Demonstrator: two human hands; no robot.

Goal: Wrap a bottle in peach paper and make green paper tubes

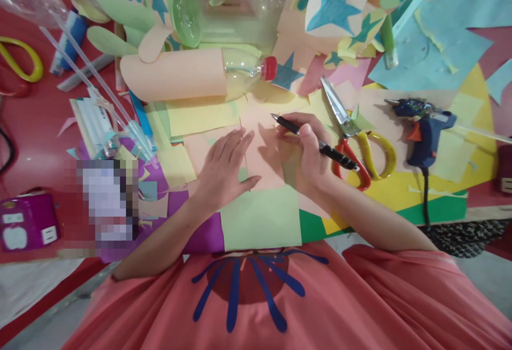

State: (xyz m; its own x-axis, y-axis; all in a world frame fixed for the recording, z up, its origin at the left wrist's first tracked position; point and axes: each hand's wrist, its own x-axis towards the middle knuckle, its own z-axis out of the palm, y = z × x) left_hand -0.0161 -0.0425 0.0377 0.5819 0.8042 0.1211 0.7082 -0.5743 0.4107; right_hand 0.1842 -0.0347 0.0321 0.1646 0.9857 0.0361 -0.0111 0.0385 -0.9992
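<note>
My left hand (224, 166) lies flat with fingers spread on a sheet of peach paper (262, 166). Between the thumb and fingers of my right hand (310, 144) is a black pen (336, 155), its silver tip pointing up and left, over the paper. Whether the tip touches the paper I cannot tell. A pale green sheet (262, 219) lies nearest my body, below both hands. Just right of my right hand rest scissors (348, 134) with red and yellow handles, blades slightly apart. Beyond my hands lies a bottle (176, 74) wrapped in peach paper, with a red cap.
A blue glue gun (426, 139) lies at the right, its cord running toward the near edge. Plastic bottles and paper pieces with blue stars (336, 6) crowd the far side. At left are clear glue sticks (100, 91), a phone-like blurred object (108, 200) and a purple box (30, 222).
</note>
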